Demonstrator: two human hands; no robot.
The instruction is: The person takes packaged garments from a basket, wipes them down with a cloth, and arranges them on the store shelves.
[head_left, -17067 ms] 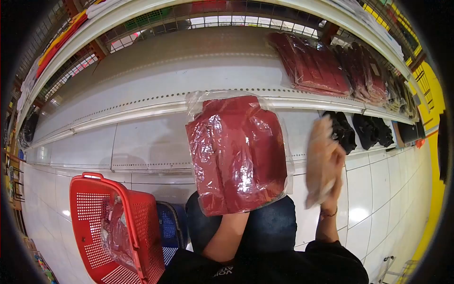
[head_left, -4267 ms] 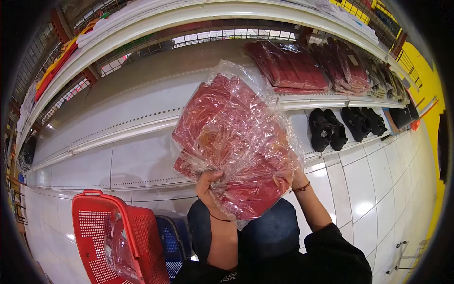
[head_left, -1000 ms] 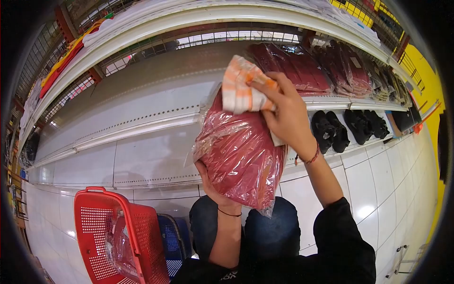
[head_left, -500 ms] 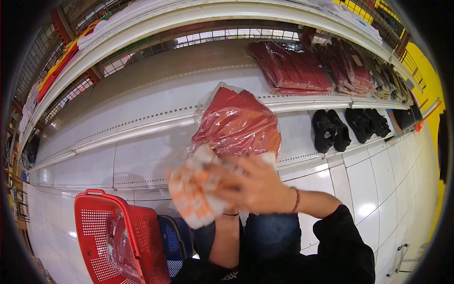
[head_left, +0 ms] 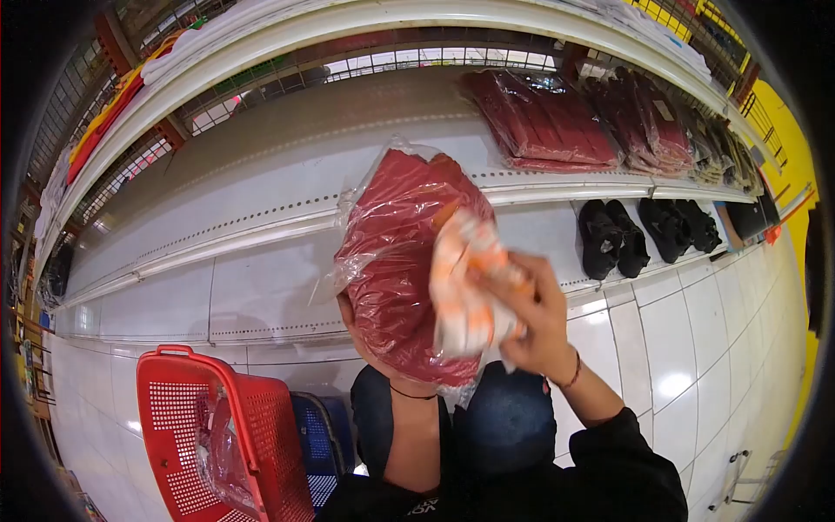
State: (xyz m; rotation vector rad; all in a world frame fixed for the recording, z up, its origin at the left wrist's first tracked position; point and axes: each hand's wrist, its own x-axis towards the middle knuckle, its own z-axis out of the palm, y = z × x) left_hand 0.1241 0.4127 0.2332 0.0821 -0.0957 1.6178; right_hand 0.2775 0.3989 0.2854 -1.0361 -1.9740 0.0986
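A dark red folded garment in a clear plastic bag (head_left: 391, 252) is tilted up in front of the shelf, above my knees. My left hand (head_left: 355, 326) grips it from beneath at its lower left; most of the fingers are hidden behind the bag. In my right hand (head_left: 535, 313) is a crumpled orange-and-white checked cloth (head_left: 474, 283), pressed against or just over the right side of the bag. Motion blurs the cloth and fingertips a little.
Bagged dark red garments (head_left: 548, 122) lie stacked on the shelf (head_left: 287, 174) at upper right. Black shoes (head_left: 613, 239) stand on the lower level. A red basket (head_left: 252, 418) holding clear plastic stands at lower left beside a blue basket (head_left: 317, 435).
The bagged garment has come nearer and turned more upright. My right hand and the cloth have moved up and right, from in front of its lower edge onto its right side.
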